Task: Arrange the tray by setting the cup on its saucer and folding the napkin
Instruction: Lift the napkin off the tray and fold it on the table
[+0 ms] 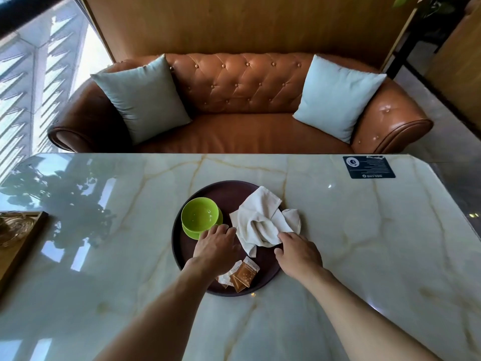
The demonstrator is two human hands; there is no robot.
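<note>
Cup point(200, 214) on saucer point(191, 232) at centre frame, crumpled napkin point(263, 220) on tray point(229, 190), right hand point(299, 250) fingers pinching its edge, left hand point(216, 243) fingers loosely spread, empty.

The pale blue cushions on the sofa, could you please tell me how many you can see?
2. One cushion leans at the sofa's left end, the other cushion at its right end. None appears hidden.

Probably café lounge: tufted leather sofa point(242, 100), marble table point(338, 230), table placard point(368, 167).
</note>
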